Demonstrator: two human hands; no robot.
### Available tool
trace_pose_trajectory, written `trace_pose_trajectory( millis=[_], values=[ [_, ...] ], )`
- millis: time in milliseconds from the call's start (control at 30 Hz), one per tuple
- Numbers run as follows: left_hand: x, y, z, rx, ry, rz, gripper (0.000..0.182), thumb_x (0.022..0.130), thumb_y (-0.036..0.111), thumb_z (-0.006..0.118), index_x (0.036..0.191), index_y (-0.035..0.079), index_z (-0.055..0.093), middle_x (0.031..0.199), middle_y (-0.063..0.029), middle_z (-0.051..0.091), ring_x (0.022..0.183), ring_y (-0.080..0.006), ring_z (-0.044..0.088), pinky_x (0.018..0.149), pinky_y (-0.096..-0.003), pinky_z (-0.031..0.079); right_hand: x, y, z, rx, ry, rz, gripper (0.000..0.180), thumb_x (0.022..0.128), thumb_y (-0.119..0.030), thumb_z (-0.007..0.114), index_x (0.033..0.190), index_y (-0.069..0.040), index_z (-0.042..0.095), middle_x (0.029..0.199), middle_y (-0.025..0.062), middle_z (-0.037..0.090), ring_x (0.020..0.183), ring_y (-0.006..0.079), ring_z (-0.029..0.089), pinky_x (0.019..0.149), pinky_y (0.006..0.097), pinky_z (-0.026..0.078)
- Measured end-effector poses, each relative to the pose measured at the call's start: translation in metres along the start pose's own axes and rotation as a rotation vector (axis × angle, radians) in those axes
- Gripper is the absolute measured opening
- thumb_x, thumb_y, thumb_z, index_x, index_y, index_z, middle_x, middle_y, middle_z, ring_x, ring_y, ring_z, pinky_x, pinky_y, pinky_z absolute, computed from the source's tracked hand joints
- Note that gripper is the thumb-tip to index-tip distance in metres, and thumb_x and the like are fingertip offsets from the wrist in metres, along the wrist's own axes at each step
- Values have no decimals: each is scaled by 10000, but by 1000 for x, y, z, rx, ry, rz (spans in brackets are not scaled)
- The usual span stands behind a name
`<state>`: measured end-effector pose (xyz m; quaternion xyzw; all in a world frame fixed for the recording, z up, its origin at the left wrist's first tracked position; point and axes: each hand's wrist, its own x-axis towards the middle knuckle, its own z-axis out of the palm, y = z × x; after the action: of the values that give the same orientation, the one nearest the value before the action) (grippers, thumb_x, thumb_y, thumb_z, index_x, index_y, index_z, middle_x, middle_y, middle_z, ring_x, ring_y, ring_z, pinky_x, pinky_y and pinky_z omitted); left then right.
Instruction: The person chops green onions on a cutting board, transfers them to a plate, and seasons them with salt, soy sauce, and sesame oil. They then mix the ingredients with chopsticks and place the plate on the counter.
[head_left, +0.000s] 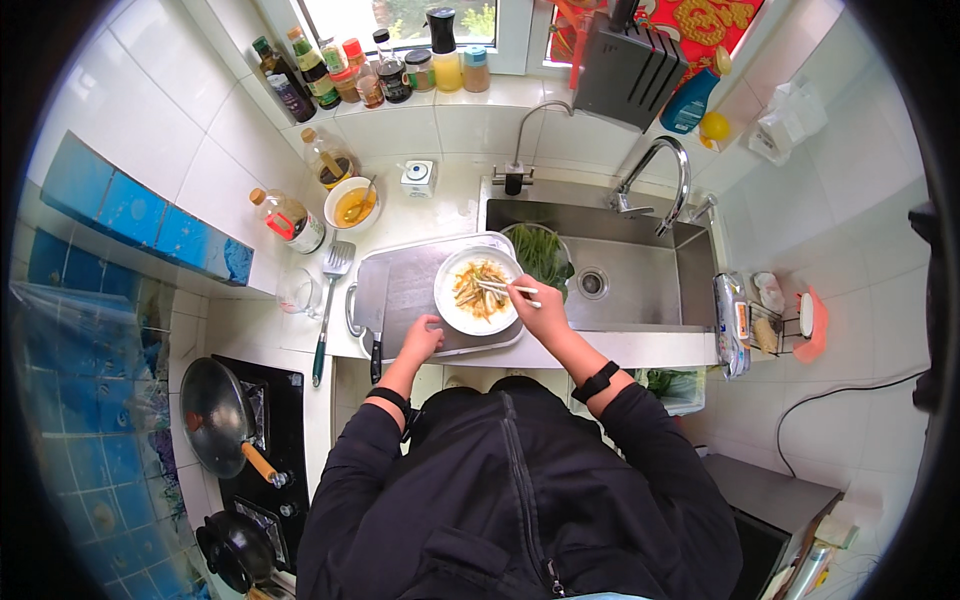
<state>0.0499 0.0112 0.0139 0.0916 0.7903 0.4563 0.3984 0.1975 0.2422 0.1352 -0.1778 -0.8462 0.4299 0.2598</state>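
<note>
A white bowl (447, 315) holding sliced food (480, 298) in brownish sauce sits on the right part of a metal cutting board (411, 283). Pale chopsticks (529, 290) are gripped in my right hand (544, 311), their tips down in the food. At the bowl's lower left, my left hand (424, 337) hovers by the board's near edge with fingers bent and apart, holding nothing. Left of it, a cleaver (370, 296) lies flat on the board, its black handle pointing towards me.
A slotted turner (339, 259) and a glass cup (298, 292) stand left of the board. Behind are a bowl of yellow liquid (354, 205) and bottles. Green vegetables (536, 253) rest in the steel sink (630, 281). A wok (216, 420) sits on the stove at left.
</note>
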Motion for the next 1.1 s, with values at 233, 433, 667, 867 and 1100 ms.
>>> trace_pose_trajectory(
  millis=[233,433,667,867,1100],
  values=[
    [2,-10,-4,8,3,-1,377,888,56,630,1254,3,557,811,-108,687,636,-164,654,604,-319,552,10,-7,7,75,-218,-142,108,902,-129,717,911,-34,667,835,134,683,735,304,664,665,347,530],
    [-1,-15,-3,23,20,-19,370,890,56,627,1248,-3,558,814,-108,690,639,-163,659,611,-316,553,-9,3,-24,-29,-295,-322,112,891,-142,706,859,-68,628,791,134,649,739,352,646,646,418,523],
    [-2,-7,-3,-41,-8,-74,380,899,49,618,1268,7,540,814,-103,682,632,-155,641,600,-307,549,-8,2,-30,29,-143,-30,73,915,-125,691,910,-56,668,801,165,667,713,341,663,627,374,525],
    [2,1,4,-58,-23,-73,366,906,51,619,1262,23,539,818,-93,676,642,-147,632,571,-311,537,-16,2,-30,-18,-61,-23,82,910,-116,687,888,-43,660,789,169,661,713,352,658,625,388,516],
    [6,5,8,-33,-37,-48,299,915,58,612,1205,30,542,806,-78,669,625,-137,613,550,-300,518,-37,-6,-20,106,-169,-72,80,916,-87,700,935,-9,689,821,128,695,710,218,687,633,319,537]
  ],
)
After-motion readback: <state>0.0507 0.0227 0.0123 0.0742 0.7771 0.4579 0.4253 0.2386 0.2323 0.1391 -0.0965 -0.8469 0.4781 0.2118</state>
